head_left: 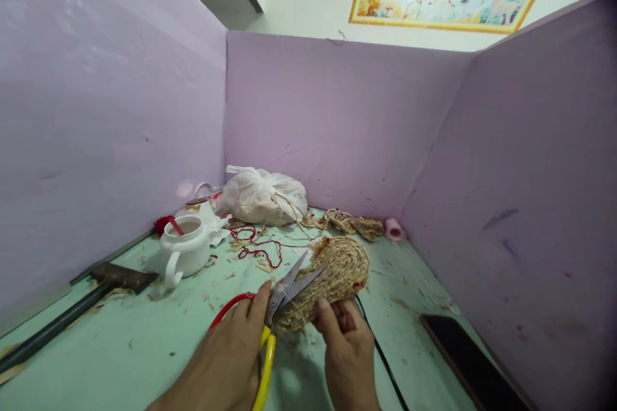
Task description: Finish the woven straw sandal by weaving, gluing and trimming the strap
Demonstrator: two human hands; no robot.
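My left hand grips a pair of scissors with one red and one yellow handle. Their blades are spread and lie against a woven straw shoe sole, pointing toward its far end. With the thumb on top and fingers curled beneath, my right hand holds the sole by its near right edge, above the table. Loose fibres stick out along the sole's left side, and small red bits show at its edge.
Around stand a hammer, a white cup, a tied white plastic bag, red yarn, braided straw, a pink roll and a phone. A black cable runs beside my right hand. Purple panels enclose the green table.
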